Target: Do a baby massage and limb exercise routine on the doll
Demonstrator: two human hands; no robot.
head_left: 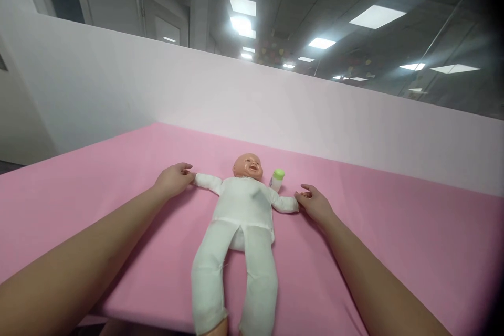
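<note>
A baby doll (242, 205) with a white cloth body lies on its back on the pink table, head at the far end and legs toward me. Its arms are stretched out sideways. My left hand (174, 179) is closed around the doll's hand on the left side. On the right side, my right hand (316, 203) pinches the doll's other hand between thumb and fingers. Beside the doll's head and shoulder, on the right, is a small white bottle (276, 182) with a green cap. The doll's feet are partly cut off at the bottom edge.
The pink tabletop (378, 231) spreads to both sides of the doll, and its near edge shows at the lower left. A low white wall (244, 100) runs along the back. Beyond it are a partly open door (165, 21) and a dark area with lit ceiling panels.
</note>
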